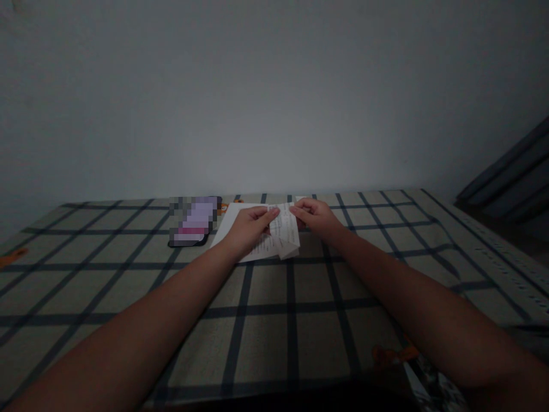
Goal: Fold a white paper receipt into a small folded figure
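Note:
Both hands pinch a small folded sheet of paper point(285, 230) with printed or written lines on it. My left hand point(252, 227) grips its left side, the thumb lying on the upper edge. On the opposite side my right hand point(316, 216) has its thumb and fingers closed on the paper's upper right edge. Beneath my left hand, a larger white sheet with printed lines point(229, 222) lies on the checked cloth point(266, 286). The folded paper's lower corner is creased and hangs over that sheet's right part. Some fingertips are hidden behind the paper.
A phone point(197, 220) with a lit, partly blurred screen lies left of the papers. Orange shapes show at the cloth's left edge point(14, 257) and near my right forearm. A pale wall point(274, 97) stands behind; a dark slatted object point(510, 166) is at far right.

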### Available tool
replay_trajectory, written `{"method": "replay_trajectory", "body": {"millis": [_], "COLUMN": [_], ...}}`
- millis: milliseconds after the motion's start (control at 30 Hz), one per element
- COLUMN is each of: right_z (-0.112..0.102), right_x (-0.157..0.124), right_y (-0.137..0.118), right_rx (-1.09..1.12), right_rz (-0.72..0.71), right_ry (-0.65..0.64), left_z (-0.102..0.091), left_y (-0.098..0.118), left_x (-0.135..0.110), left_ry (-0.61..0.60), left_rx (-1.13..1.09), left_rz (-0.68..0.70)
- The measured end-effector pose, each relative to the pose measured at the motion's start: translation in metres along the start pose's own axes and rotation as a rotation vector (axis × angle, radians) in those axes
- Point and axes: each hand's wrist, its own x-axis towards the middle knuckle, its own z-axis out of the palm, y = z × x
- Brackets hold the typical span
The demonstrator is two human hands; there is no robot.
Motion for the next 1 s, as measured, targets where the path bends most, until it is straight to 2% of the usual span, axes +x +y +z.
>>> {"method": "replay_trajectory", "body": {"millis": [133,333,500,633,833,1000], "right_z": [-0.0017,-0.0008,-0.0002,-0.0015,-0.0005,-0.0015], "right_x": [0.0004,0.0014,0.0009,0.0006,0.0026,0.0033], "right_y": [0.0013,0.0027,-0.0012,-0.0037,-0.0007,0.0041], "right_rx": [-0.019,-0.015,-0.024,-0.017,0.032,0.044], "right_rz": [-0.010,-0.011,-0.017,-0.011,0.012,0.025], "right_ry": [0.018,0.027,0.096,0.162,0.136,0.029], "left_z": [0.0003,-0.0013,0.0007,0.0034,-0.0014,-0.0023], "left_y": [0.0009,0.0014,0.0044,0.0050,-0.0012,0.0008], "left_x": [0.0009,0.0037,0.0010,-0.0031,-0.0001,0.0014], "left_ry": [-0.006,0.052,-0.057,-0.144,-0.076,0.058], "left_rx": [-0.049,-0.023,-0.058,0.032,0.071,0.107], "left_rz": [-0.002,0.042,-0.031,-0.119,-0.092,0.012]}}
